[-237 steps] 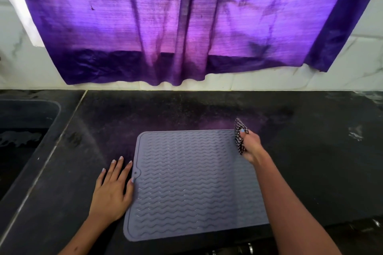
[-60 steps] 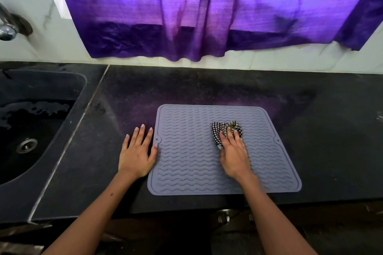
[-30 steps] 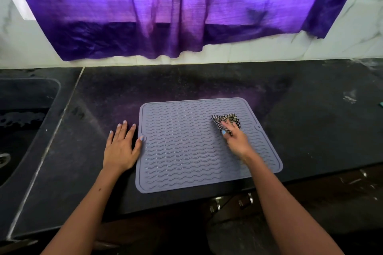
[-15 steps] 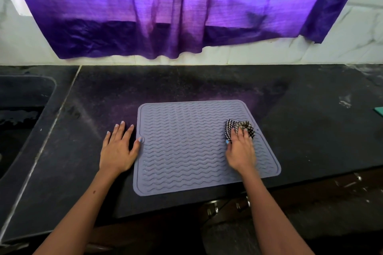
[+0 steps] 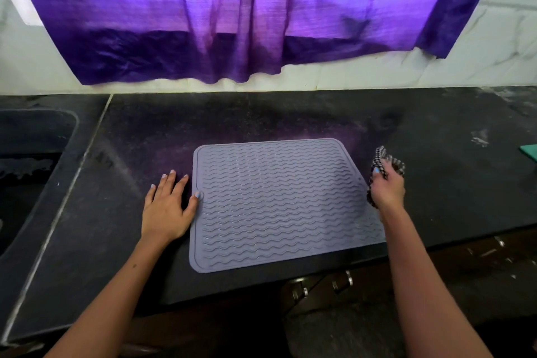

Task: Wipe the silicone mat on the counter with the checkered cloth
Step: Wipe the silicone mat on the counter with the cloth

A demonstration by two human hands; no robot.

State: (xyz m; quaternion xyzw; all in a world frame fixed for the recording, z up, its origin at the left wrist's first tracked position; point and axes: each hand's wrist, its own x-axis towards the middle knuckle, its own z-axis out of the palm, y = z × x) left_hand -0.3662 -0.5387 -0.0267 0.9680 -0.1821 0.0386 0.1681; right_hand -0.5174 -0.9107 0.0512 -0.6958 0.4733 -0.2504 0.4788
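No legible text, label, brand, number or sign is found anywhere in view. The silicone mat [image 5: 279,200] carries only a raised wavy relief, with no lettering. The checkered cloth [image 5: 383,166] shows a woven check pattern and no tag that can be read. The purple curtain [image 5: 232,14] and the bench [image 5: 436,139] surface bear no markings either.

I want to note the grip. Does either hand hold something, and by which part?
The right hand holds the checkered cloth, bunched up in its fist. The left hand holds nothing; it lies flat at the mat's left edge.
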